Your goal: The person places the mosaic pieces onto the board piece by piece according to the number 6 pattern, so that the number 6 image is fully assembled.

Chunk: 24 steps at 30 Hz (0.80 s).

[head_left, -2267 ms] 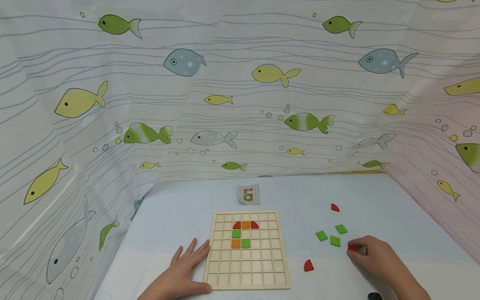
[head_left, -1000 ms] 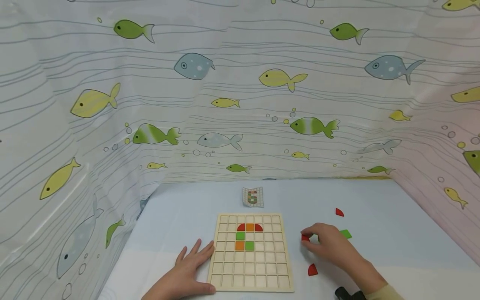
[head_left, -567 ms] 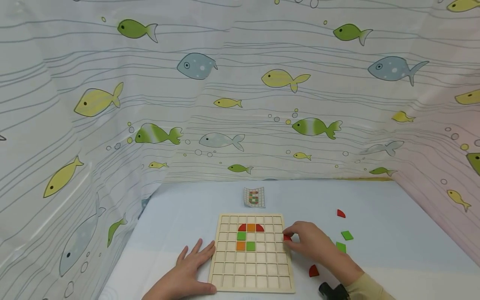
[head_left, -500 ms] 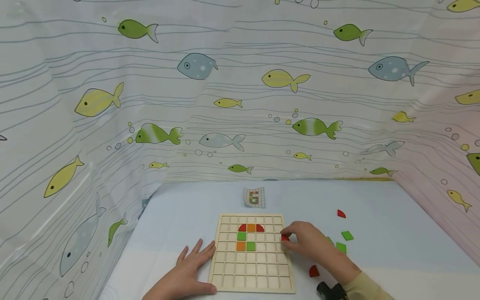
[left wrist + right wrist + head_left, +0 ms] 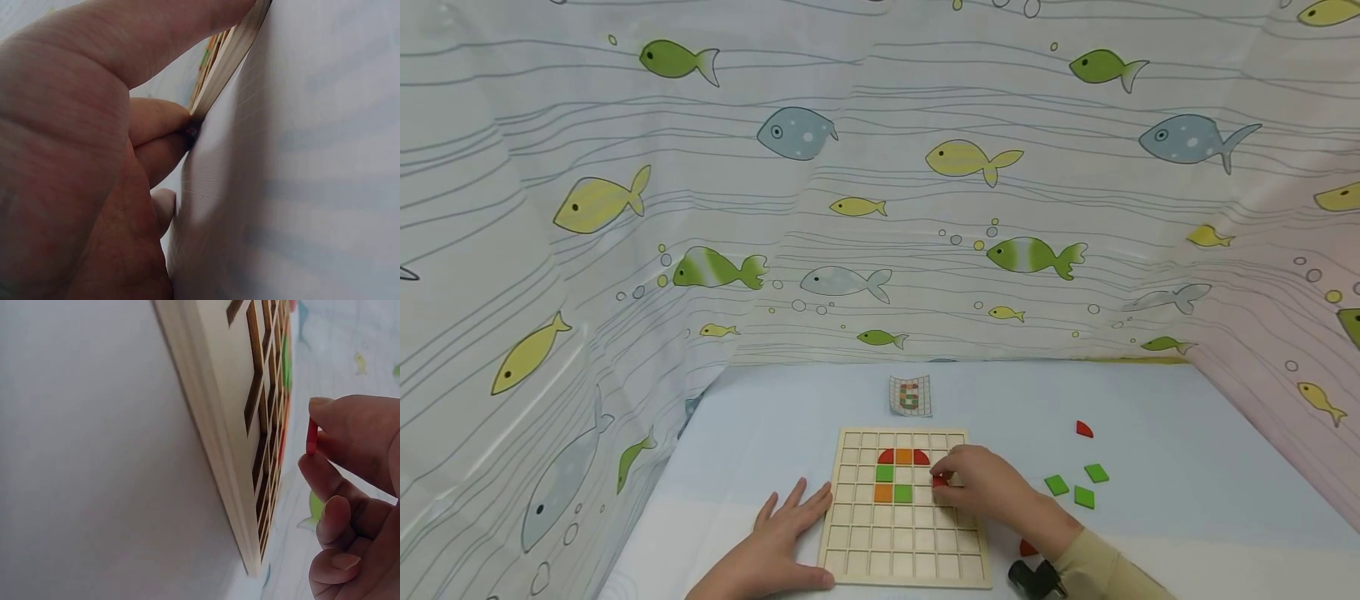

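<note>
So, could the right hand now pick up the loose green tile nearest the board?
Probably not yet: the right hand pinches a red piece over the board, though the green tile lies uncovered.

The grid board (image 5: 904, 538) has a card (image 5: 910, 396) behind, loose tiles (image 5: 1084, 497) at right.

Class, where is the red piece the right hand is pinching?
In the head view, the right hand pinches the red piece over the right half of the grid board, right of the placed green squares.
</note>
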### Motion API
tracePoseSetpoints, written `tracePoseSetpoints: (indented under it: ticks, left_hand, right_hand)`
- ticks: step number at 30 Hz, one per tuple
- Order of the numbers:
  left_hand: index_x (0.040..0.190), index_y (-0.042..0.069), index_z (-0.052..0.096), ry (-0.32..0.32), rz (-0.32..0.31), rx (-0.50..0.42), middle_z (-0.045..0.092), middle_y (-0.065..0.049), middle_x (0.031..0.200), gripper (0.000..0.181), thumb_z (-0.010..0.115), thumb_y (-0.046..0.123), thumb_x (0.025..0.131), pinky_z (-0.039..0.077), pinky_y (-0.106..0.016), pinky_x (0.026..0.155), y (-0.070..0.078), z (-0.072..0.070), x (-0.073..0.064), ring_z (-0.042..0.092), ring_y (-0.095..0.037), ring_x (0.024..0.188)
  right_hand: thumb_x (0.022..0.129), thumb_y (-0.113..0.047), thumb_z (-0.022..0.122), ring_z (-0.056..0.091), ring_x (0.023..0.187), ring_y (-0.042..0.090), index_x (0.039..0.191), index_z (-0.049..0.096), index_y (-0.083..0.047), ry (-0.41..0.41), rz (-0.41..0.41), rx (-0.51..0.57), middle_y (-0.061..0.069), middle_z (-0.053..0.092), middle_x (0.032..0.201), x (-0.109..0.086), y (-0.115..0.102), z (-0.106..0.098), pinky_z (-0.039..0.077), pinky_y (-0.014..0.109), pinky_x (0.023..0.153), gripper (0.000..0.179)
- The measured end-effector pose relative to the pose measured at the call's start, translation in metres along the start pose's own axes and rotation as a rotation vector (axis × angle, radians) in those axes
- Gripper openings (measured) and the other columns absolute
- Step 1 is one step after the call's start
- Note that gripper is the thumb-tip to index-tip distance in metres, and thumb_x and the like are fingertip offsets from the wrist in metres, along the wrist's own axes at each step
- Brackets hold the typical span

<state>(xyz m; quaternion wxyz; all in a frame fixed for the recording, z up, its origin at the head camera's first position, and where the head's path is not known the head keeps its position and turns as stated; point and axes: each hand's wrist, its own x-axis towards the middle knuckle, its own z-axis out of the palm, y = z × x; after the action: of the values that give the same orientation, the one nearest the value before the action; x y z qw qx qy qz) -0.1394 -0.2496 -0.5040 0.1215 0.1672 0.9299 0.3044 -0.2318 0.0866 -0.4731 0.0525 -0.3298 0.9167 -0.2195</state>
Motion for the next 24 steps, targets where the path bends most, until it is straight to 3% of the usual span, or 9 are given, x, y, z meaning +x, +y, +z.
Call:
tracePoseSetpoints:
  ticks: [12,24]
  left_hand:
    - [0.151,0.005,0.039,0.008,0.012,-0.022,0.030,-0.006,0.160,0.112,0.079,0.065,0.065,-0.007,-0.067,0.109,-0.003,0.001,0.000,0.005,-0.042,0.148]
    - [0.150,0.005,0.041,0.024,0.032,-0.014,0.031,-0.007,0.159,0.112,0.079,0.066,0.065,-0.005,-0.069,0.108,-0.005,0.002,0.000,0.006,-0.043,0.148]
  right_hand:
    - [0.088,-0.024,0.075,0.050,0.074,0.001,0.102,0.078,-0.015,-0.003,-0.097,-0.047,-0.012,0.063,0.087,0.009,-0.010,0.014,0.048,0.022,0.065,0.017]
    - [0.085,-0.027,0.078,0.053,0.078,0.001,0.101,0.078,-0.016,-0.006,-0.086,-0.027,-0.015,0.063,0.087,0.011,-0.012,0.019,0.050,0.024,0.068,0.019]
